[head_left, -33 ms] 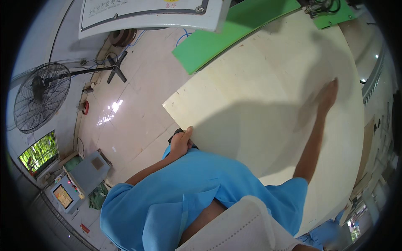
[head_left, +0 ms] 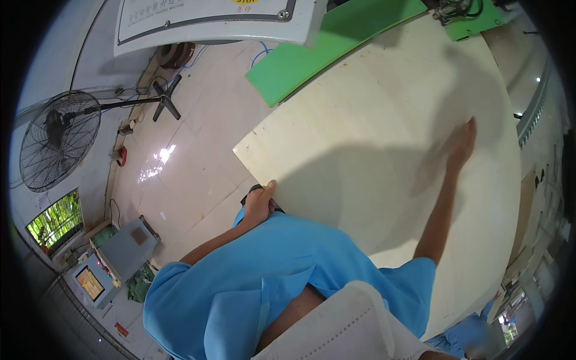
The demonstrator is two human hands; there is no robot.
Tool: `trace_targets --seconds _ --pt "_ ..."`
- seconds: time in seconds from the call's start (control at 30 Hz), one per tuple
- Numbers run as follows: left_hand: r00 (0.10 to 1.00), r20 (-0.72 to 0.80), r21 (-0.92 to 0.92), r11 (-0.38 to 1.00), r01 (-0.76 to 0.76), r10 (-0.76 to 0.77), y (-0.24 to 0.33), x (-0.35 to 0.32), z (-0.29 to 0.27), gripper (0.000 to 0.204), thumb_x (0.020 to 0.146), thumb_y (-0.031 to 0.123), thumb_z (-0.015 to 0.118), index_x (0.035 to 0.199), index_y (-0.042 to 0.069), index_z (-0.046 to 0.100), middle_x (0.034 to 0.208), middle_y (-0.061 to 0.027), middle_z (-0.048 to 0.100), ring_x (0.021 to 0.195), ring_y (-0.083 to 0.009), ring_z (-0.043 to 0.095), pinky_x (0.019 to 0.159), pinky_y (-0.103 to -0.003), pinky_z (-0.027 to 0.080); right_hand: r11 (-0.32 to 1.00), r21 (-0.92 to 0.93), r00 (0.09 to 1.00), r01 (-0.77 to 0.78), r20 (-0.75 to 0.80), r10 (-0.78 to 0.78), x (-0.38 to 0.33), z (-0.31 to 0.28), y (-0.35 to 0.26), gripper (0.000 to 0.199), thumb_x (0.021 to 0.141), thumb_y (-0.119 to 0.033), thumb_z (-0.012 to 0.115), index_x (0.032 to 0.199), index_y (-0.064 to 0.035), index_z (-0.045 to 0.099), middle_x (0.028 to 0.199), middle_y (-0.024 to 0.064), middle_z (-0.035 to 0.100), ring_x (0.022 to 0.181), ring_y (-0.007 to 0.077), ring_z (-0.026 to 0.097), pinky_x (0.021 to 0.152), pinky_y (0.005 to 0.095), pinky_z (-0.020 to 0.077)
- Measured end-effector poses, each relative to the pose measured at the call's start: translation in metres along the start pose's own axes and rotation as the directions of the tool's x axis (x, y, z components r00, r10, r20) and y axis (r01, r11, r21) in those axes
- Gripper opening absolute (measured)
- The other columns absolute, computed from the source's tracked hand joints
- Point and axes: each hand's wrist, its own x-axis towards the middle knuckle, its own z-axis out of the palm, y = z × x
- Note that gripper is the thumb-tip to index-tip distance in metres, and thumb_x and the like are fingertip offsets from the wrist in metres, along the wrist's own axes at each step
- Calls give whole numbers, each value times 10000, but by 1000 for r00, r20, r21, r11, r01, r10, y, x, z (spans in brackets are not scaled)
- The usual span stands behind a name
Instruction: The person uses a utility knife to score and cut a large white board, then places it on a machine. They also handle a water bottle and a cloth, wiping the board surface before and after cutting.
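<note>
A large pale wooden board stretches out in front of me, with my shadow across its near part. My left hand is closed on the board's near left edge, its thumb on top and the other fingers mostly hidden. Something black shows beside that hand, too little of it to name. Farther right, my right hand is over the board's face with fingers stretched out and nothing in it. I cannot tell whether its palm touches the wood.
Along the board's far edge lies a green machine plate, with a white control panel above it. To the left are a black standing fan and a grey cabinet with a screen. Another person in blue is at the lower right.
My right hand has shifted slightly left and toward me over the board. My left hand stays at the edge.
</note>
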Motion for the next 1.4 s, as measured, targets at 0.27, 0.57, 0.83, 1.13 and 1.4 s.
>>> trace_targets --seconds 0.27,0.57,0.83,1.13,1.4 --pt "997 -12 -45 996 -74 73 10 8 3 760 937 692 482 646 3 614 576 -69 558 556 -168 538 553 -338 429 847 -518 975 116 223 3 -238 8 -115 592 988 -238 549 1494 14 374 1578 230 302 1447 409 309 1179 479 262" --pt "982 114 -115 984 -138 152 11 14 -6 725 956 649 499 662 -5 608 585 -69 558 532 -138 515 511 -295 427 553 -823 974 129 209 85 -310 39 -129 635 992 -356 481 1517 -22 353 1580 259 277 1468 404 261 1199 541 185" --pt "976 177 -194 977 -90 125 2 32 -4 673 961 581 532 661 -16 608 581 -83 577 496 -153 525 497 -302 430 606 -795 996 -16 40 78 -198 75 -117 675 1030 -435 353 1544 -9 250 1611 253 193 1508 379 152 1231 492 100" --pt "920 227 -224 937 -270 319 34 35 11 718 960 634 494 639 0 602 570 -81 565 510 -178 525 506 -334 409 595 -802 998 46 5 -70 -157 76 -109 654 1036 -433 385 1522 -2 303 1574 262 281 1475 399 240 1213 490 181" --pt "868 256 -281 892 -354 425 36 50 18 769 902 731 508 610 25 592 540 -90 575 469 -153 555 445 -278 422 806 -526 949 273 284 -136 -314 79 -173 740 939 -384 615 1504 0 330 1549 269 320 1450 406 295 1189 500 250"
